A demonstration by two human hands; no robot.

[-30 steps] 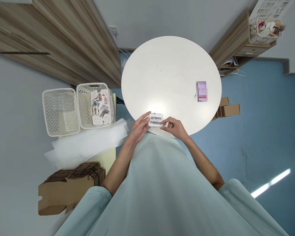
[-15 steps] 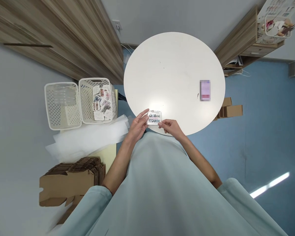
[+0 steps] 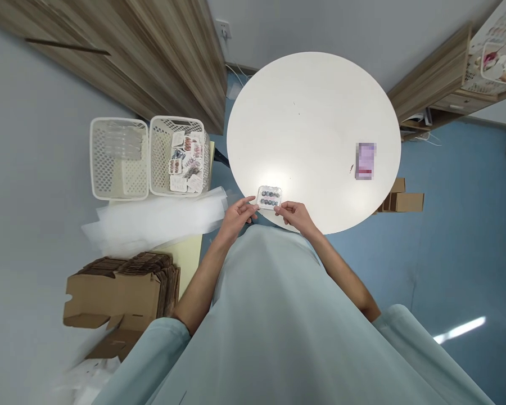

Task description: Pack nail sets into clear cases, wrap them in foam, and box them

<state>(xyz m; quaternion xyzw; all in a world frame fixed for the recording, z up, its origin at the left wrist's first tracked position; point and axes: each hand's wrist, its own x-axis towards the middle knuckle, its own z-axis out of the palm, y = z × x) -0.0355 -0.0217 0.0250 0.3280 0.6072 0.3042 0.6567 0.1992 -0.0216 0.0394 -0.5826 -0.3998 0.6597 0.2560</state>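
Note:
A small clear plastic case of press-on nails [image 3: 270,198], with two rows of dark, shiny nails inside, is at the near edge of the white table. My left hand [image 3: 237,218] holds its lower left corner, thumb and fingertips at the rim. At the lower right corner my right hand [image 3: 297,216] pinches the case between thumb and fingers. Whether the case rests on the tabletop or is just above it, I cannot tell.
The round white table [image 3: 316,90] bears a blurred purple item [image 3: 365,161] at right. To the left stand a white basket [image 3: 156,154] of nail packs and another basket [image 3: 95,163] of clear plastic cases. White sheets [image 3: 160,216] and folded cardboard boxes [image 3: 113,295] lie nearer.
The camera view has shifted, so the table appears farther right. My left hand has slid down from the case's left side to its lower left corner. My right hand keeps its pinch.

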